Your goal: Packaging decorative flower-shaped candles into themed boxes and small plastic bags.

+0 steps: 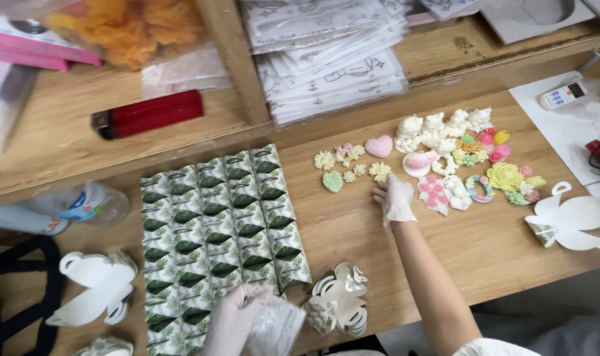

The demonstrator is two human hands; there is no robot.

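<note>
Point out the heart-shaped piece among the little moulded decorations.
The pink heart, flat on the table, above the right hand; its neighbours are flowers and leaves.

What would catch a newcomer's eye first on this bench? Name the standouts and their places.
First, the sheet of green-and-white leaf-patterned packets spread across the wooden bench's middle. Right of it lies a cluster of pastel flower and heart ornaments, which the gloved right hand reaches toward. The gloved left hand holds a clear plastic bag at the near edge.
</note>
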